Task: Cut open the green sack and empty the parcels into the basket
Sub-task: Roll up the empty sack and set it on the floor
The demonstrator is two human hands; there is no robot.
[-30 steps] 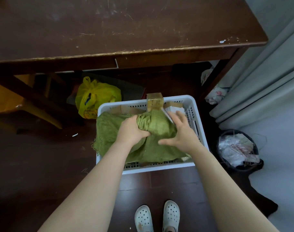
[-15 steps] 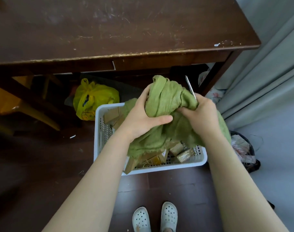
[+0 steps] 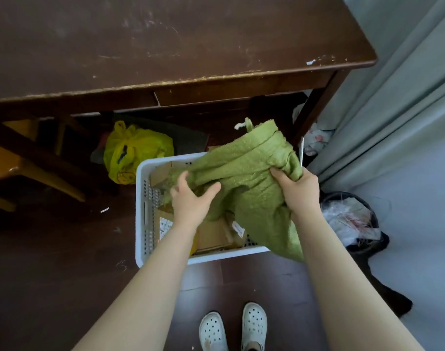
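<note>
At frame centre, above white basket (image 3: 144, 219): green sack (image 3: 244, 168) now lifted limp, clutched by left hand (image 3: 191, 201) and right hand (image 3: 301, 191); parcels (image 3: 214, 234) emptied below.

Dark brown wooden worktop (image 3: 165, 41) across the top, scratched, its front edge worn pale. Beneath it, on the dark floor (image 3: 51, 274), a knotted yellow plastic bag (image 3: 132, 153). Yellow chair (image 3: 26, 171) partly tucked under at left. Pale grey-green curtain (image 3: 399, 110) hanging at right. Black waste bin (image 3: 353, 219) below it, stuffed with crumpled plastic and paper. White perforated clogs (image 3: 233, 328) side by side at the bottom edge.
</note>
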